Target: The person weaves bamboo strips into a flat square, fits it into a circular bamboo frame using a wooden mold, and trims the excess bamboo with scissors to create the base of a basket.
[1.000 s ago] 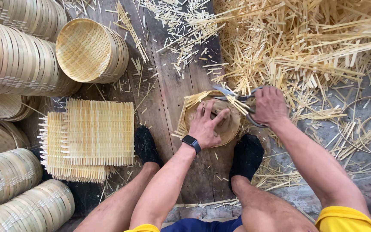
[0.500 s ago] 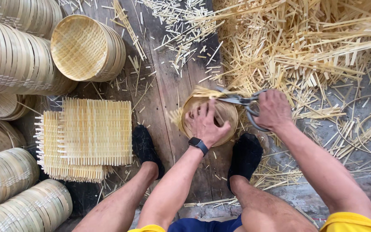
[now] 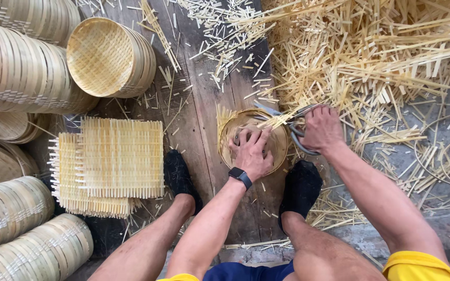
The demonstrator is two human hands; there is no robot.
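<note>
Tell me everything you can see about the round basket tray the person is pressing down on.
The round basket tray is a shallow disc of pale woven bamboo-like strips with a raised rim. It lies flat on the dark wooden board between the person's feet. The left hand presses on its middle, covering much of the weave. Uncut strip ends stick out past its upper-left edge. At the top edge, the scissors in the right hand meet the protruding strips.

Stacked round woven baskets (image 3: 111, 57), square woven mats (image 3: 121, 156), heap of bamboo strips (image 3: 371, 57), wooden plank (image 3: 199, 104)
</note>
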